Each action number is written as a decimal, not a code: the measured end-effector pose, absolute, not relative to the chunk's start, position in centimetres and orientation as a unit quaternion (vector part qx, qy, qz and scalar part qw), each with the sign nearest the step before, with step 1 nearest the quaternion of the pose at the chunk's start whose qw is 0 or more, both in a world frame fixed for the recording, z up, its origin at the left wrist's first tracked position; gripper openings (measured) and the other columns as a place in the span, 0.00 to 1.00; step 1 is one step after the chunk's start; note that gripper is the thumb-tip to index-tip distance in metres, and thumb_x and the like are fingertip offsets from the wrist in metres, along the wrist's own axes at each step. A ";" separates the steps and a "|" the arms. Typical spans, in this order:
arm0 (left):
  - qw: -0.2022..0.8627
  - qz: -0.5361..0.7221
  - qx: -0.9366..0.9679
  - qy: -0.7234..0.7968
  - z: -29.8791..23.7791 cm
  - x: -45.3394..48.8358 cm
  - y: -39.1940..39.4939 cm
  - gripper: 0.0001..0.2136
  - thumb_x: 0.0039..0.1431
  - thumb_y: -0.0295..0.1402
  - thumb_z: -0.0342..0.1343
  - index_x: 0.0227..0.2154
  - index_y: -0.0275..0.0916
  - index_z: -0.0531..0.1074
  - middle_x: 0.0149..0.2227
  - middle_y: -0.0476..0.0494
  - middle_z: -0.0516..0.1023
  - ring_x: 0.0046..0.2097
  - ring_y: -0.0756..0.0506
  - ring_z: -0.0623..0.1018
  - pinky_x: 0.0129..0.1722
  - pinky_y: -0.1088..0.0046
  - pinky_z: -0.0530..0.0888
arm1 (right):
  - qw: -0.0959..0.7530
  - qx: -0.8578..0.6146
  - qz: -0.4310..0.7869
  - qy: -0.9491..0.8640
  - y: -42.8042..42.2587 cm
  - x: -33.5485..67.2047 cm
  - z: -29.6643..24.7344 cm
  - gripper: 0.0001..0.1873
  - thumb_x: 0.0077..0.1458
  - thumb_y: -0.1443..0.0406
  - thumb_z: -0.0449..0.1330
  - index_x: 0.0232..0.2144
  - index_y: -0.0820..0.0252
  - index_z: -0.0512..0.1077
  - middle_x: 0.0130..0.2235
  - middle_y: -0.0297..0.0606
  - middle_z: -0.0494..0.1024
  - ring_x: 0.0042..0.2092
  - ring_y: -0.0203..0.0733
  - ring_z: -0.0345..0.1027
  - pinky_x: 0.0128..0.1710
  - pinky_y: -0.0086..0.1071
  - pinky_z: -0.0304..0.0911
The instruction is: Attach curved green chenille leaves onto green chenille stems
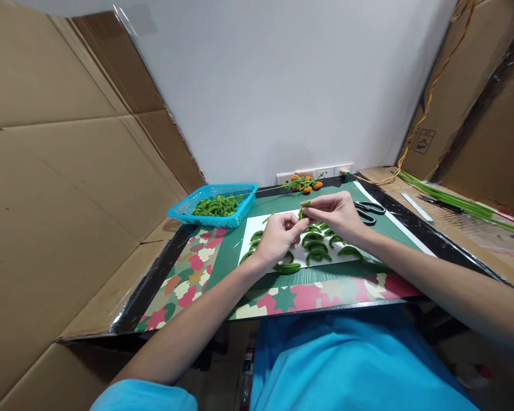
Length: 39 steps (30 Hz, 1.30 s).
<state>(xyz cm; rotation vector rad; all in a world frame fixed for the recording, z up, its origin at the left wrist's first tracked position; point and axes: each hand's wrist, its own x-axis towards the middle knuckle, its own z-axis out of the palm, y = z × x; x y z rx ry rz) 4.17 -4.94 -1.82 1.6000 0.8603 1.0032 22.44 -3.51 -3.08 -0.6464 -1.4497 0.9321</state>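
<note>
Both hands meet over a white sheet [244, 249], with a small green pipe-cleaner piece [307, 204] pinched between them. My right hand [337, 216] grips its upper part with thumb and forefinger. Lower down, the curled fingers of my left hand [278, 235] close on the same piece. Beneath them, curved green pipe-cleaner leaves [316, 246] lie in rows on the sheet. One bundle of green pipe cleaner [286, 268] rests at the sheet's front edge, just below my left hand. The fingers partly hide the held piece.
A blue basket [243, 214] of green pieces stands at back left. Orange pipe-cleaner flowers [307, 189] lie at the back, and black-handled scissors [365, 221] sit beyond my right wrist. Long green stems [445, 197] lie far right. Cardboard walls [68, 182] flank the table.
</note>
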 end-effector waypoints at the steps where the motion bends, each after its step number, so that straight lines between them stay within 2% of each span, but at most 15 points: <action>1: 0.515 0.409 0.659 0.364 -1.8 4.1 -4.9 0.26 0.52 0.54 0.71 0.22 0.37 0.67 0.16 0.53 0.68 0.18 0.54 0.66 0.20 0.78 0.60 | 0.612 -0.280 0.366 -0.643 -3.7 22.4 -3.2 0.13 0.52 0.56 0.74 0.35 0.59 0.87 0.35 0.42 0.88 0.32 0.45 0.83 0.34 0.38 0.82; 4: 0.543 0.387 0.648 0.368 -1.7 4.1 -5.0 0.28 0.51 0.57 0.70 0.22 0.37 0.66 0.15 0.53 0.67 0.17 0.54 0.67 0.18 0.78 0.58 | 0.617 -0.276 0.215 -0.705 -4.4 22.5 -3.0 0.06 0.55 0.63 0.70 0.35 0.54 0.88 0.34 0.39 0.88 0.32 0.43 0.82 0.35 0.36 0.81; 6: 0.551 0.387 0.648 0.356 -1.5 4.1 -5.1 0.27 0.52 0.56 0.70 0.22 0.37 0.66 0.16 0.54 0.66 0.17 0.54 0.68 0.19 0.78 0.59 | 0.617 -0.270 0.193 -0.714 -4.7 22.6 -2.6 0.07 0.56 0.65 0.69 0.37 0.53 0.87 0.34 0.37 0.88 0.32 0.42 0.82 0.35 0.35 0.81; 9: 0.545 0.409 0.650 0.335 -1.2 4.1 -5.3 0.26 0.54 0.55 0.69 0.25 0.37 0.67 0.18 0.54 0.67 0.19 0.54 0.69 0.21 0.78 0.61 | 0.607 -0.251 0.314 -0.686 -4.5 22.6 -2.3 0.10 0.55 0.63 0.72 0.41 0.55 0.87 0.37 0.39 0.88 0.35 0.44 0.84 0.37 0.36 0.83; 13: 0.520 0.427 0.662 0.331 -1.5 4.0 -5.2 0.24 0.56 0.51 0.69 0.25 0.37 0.67 0.19 0.54 0.68 0.20 0.54 0.68 0.22 0.78 0.63 | 0.604 -0.239 0.432 -0.626 -3.9 22.5 -2.4 0.14 0.51 0.60 0.76 0.41 0.56 0.86 0.38 0.41 0.88 0.37 0.45 0.85 0.41 0.39 0.83; 21: 0.499 0.422 0.677 0.338 -1.5 3.9 -5.2 0.20 0.60 0.49 0.66 0.26 0.37 0.70 0.22 0.53 0.69 0.22 0.53 0.69 0.22 0.77 0.67 | 0.619 -0.256 0.414 -0.616 -4.0 22.7 -2.1 0.16 0.47 0.58 0.78 0.38 0.56 0.87 0.37 0.42 0.88 0.37 0.46 0.84 0.41 0.40 0.83; 24: 0.498 0.427 0.679 0.328 -1.5 3.9 -5.2 0.19 0.58 0.48 0.68 0.27 0.37 0.70 0.21 0.53 0.68 0.22 0.53 0.69 0.22 0.77 0.67 | 0.592 -0.250 0.458 -0.615 -4.0 22.5 -2.2 0.20 0.44 0.57 0.79 0.41 0.56 0.87 0.37 0.41 0.88 0.35 0.45 0.84 0.41 0.40 0.83; 27: 0.488 0.423 0.686 0.334 -1.5 3.9 -5.3 0.19 0.58 0.48 0.68 0.27 0.38 0.70 0.21 0.53 0.69 0.22 0.52 0.69 0.21 0.76 0.67 | 0.581 -0.253 0.484 -0.603 -3.9 22.2 -2.5 0.21 0.43 0.55 0.80 0.40 0.56 0.87 0.34 0.40 0.88 0.32 0.44 0.82 0.37 0.38 0.82; 30: 0.443 0.401 0.722 0.349 -1.1 3.7 -5.7 0.20 0.63 0.48 0.63 0.24 0.37 0.70 0.20 0.51 0.69 0.22 0.51 0.68 0.23 0.75 0.65 | 0.593 -0.258 0.477 -0.595 -3.8 22.1 -2.9 0.19 0.43 0.53 0.79 0.37 0.56 0.87 0.31 0.40 0.87 0.31 0.44 0.82 0.35 0.38 0.81; 34: 0.315 0.363 0.799 0.360 -0.3 3.5 -6.2 0.23 0.70 0.44 0.55 0.21 0.37 0.71 0.21 0.49 0.71 0.26 0.50 0.69 0.28 0.72 0.63 | 0.585 -0.257 0.491 -0.593 -3.3 22.5 -3.1 0.19 0.42 0.53 0.80 0.34 0.57 0.87 0.31 0.40 0.87 0.31 0.43 0.82 0.35 0.36 0.81; 36: 0.278 0.357 0.813 0.366 0.0 3.5 -6.3 0.21 0.71 0.43 0.54 0.23 0.37 0.71 0.22 0.49 0.72 0.27 0.50 0.69 0.30 0.72 0.62 | 0.579 -0.261 0.507 -0.583 -3.1 22.7 -3.1 0.19 0.41 0.53 0.80 0.33 0.57 0.87 0.30 0.39 0.87 0.29 0.41 0.81 0.34 0.35 0.81; 39: 0.298 0.369 0.800 0.368 -0.2 3.5 -6.3 0.19 0.71 0.46 0.53 0.28 0.38 0.70 0.23 0.50 0.72 0.28 0.49 0.70 0.31 0.73 0.64 | 0.593 -0.264 0.507 -0.567 -3.0 22.7 -2.8 0.18 0.41 0.53 0.81 0.33 0.56 0.87 0.31 0.39 0.87 0.29 0.41 0.81 0.34 0.36 0.82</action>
